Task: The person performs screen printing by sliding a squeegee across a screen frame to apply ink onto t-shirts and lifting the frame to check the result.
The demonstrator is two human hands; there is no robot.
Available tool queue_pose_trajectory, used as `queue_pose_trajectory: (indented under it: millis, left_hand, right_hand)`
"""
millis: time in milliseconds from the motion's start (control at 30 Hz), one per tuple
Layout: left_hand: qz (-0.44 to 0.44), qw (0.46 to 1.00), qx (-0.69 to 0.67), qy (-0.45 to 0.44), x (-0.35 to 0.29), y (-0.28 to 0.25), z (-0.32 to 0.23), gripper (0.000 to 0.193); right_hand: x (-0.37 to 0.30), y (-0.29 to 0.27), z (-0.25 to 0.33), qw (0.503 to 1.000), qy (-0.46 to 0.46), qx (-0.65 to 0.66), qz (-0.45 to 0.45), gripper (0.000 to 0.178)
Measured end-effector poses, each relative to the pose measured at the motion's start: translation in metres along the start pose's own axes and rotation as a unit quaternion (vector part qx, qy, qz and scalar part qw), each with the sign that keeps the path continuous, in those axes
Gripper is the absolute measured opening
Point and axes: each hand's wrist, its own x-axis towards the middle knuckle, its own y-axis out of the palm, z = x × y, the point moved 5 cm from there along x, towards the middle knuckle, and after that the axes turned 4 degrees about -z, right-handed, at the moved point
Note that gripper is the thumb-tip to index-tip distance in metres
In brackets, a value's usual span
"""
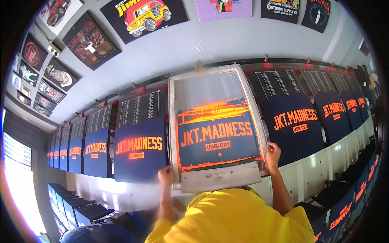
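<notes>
A silk-screen printing frame (173,121) lies in front of me over a dark navy shirt panel, with orange lettering showing on its mesh. Orange ink streaks cross the far part of the mesh, and another line of ink runs along its near edge. A wide pale squeegee (221,178) rests across the near end of the frame. My left hand (165,176) is closed at the frame's near left corner. Along the right edge, my right hand (273,155) is closed on the frame's rim. Neither hand touches the squeegee.
Printing boards with navy printed shirts run in a row on both sides, including a left shirt (139,150) and a right shirt (293,129). A lower rack (340,210) of dark printed pieces stands at right. Posters (144,18) hang on the grey wall; a bright window (18,162) is left.
</notes>
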Motion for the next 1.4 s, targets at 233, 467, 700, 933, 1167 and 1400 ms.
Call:
queue_pose_trajectory:
  millis: [233, 467, 700, 933, 1167, 1400]
  left_hand:
    - [-0.042, 0.999, -0.024, 0.011, -0.004, -0.008, 0.005, 0.025]
    - [-0.014, 1.000, 0.013, -0.011, 0.001, -0.015, 0.007, 0.026]
    - [-0.012, 0.998, 0.022, -0.051, 0.013, -0.012, -0.009, 0.033]
    - [-0.038, 0.998, 0.025, -0.040, 0.023, 0.000, -0.017, 0.036]
    - [-0.053, 0.996, 0.067, -0.008, 0.042, 0.006, -0.042, 0.039]
    - [-0.004, 0.951, -0.310, -0.019, -0.024, -0.061, -0.141, 0.042]
  right_hand:
    - [-0.018, 0.003, 0.015, 0.999, 0.026, 0.033, -0.001, 0.013]
    - [-0.020, 0.005, 0.035, 0.998, 0.047, -0.002, 0.047, 0.016]
    - [-0.004, 0.008, -0.001, 0.999, 0.030, 0.007, 0.042, 0.021]
    - [0.006, 0.012, 0.030, 0.995, -0.017, 0.101, 0.024, 0.023]
    - [0.025, 0.010, 0.068, 0.986, -0.164, 0.033, 0.006, 0.023]
    - [-0.066, 0.017, 0.162, 0.818, -0.407, -0.085, 0.398, 0.047]
